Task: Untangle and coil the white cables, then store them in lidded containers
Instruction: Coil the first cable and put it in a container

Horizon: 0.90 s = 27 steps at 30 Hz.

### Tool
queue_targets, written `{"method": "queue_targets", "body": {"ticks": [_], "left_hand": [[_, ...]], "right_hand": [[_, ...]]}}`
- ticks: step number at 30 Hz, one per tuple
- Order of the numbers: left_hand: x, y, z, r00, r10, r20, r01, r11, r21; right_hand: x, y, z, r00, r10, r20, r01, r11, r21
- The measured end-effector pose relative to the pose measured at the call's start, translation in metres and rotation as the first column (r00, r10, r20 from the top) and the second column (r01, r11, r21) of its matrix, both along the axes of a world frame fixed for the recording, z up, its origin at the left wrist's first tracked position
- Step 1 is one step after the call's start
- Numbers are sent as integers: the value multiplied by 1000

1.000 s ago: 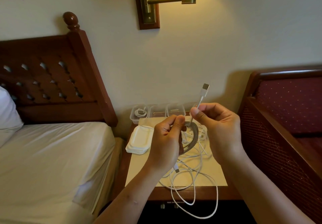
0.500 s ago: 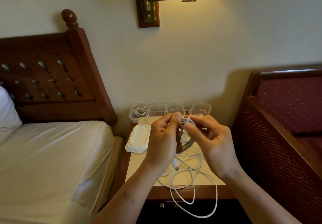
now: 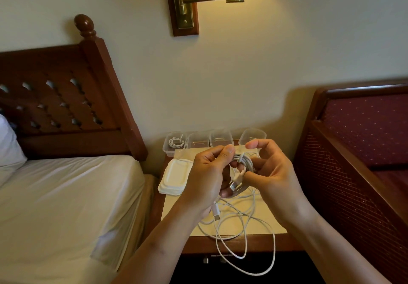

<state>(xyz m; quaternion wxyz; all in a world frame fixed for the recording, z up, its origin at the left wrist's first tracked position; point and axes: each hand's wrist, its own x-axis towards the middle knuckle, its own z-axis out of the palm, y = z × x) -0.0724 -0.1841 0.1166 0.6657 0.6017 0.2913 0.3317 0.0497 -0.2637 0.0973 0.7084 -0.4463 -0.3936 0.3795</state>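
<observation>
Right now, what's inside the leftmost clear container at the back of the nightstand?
The leftmost container holds one small coiled white cable, with no lid on. Its near bottom corner is hidden behind the nightstand's cream mat, so anything there can't be seen.

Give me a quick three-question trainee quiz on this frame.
1. True or false: every clear container along the wall is empty.
2. Which hand pinches the cable end against the coil: A left, B right?
3. Fill in: the stacked lids lie on the nightstand's ____ side.

Key: 1 false, the leftmost container holds a coiled cable. 2 B, the right hand; the left hand holds the coil. 3 left, see lids.
</observation>
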Motion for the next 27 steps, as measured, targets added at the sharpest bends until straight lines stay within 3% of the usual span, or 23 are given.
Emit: {"method": "queue_targets", "body": {"ticks": [2, 5, 7, 9, 10, 12, 14, 15, 17, 19, 22, 23, 25, 27], "left_hand": [[-2, 3, 1, 1000, -27, 4, 27, 999, -21], [-1, 5, -2, 999, 2, 44, 0, 998, -62], [0, 4, -3, 996, 41, 79, -35, 996, -83], [2, 2, -6, 991, 89, 96, -81, 994, -78], [4, 1, -7, 988, 116, 97, -111, 992, -63], [9, 0, -9, 982, 164, 95, -164, 986, -12], [13, -1, -8, 981, 170, 96, -173, 984, 28], [14, -1, -7, 983, 156, 100, -159, 987, 24], [14, -1, -5, 987, 122, 107, -120, 993, -22], [15, 0, -2, 989, 84, 120, -80, 996, -31], [16, 2, 1, 990, 73, 119, -78, 996, 44], [15, 4, 1, 992, 84, 98, -93, 991, 92], [11, 7, 0, 993, 103, 54, -111, 975, 192], [7, 8, -1, 993, 117, 5, -114, 957, 268]], "right_hand": [[3, -1, 1, 994, 95, -52, -95, 995, 11], [4, -1, 4, 996, 91, 18, -92, 995, 39], [1, 1, 5, 996, -29, 85, 22, 996, 82], [-2, 4, -1, 940, -250, 232, 213, 961, 175], [-3, 6, -7, 855, -385, 347, 311, 917, 251], [-2, 8, -19, 572, -612, 547, 425, 791, 440], [4, 7, -29, 342, -708, 618, 361, 706, 609], [7, 6, -31, 302, -718, 627, 297, 696, 654], [11, 5, -30, 329, -726, 604, 273, 685, 676], [6, 5, -26, 444, -725, 526, 375, 684, 626], [-9, 7, -16, 817, -542, 197, 462, 820, 339], [-11, 8, -13, 892, -447, 61, 424, 876, 229], [-9, 10, -11, 948, -304, -95, 312, 947, 78], [-5, 12, -11, 973, -213, -84, 214, 977, -6]]}}
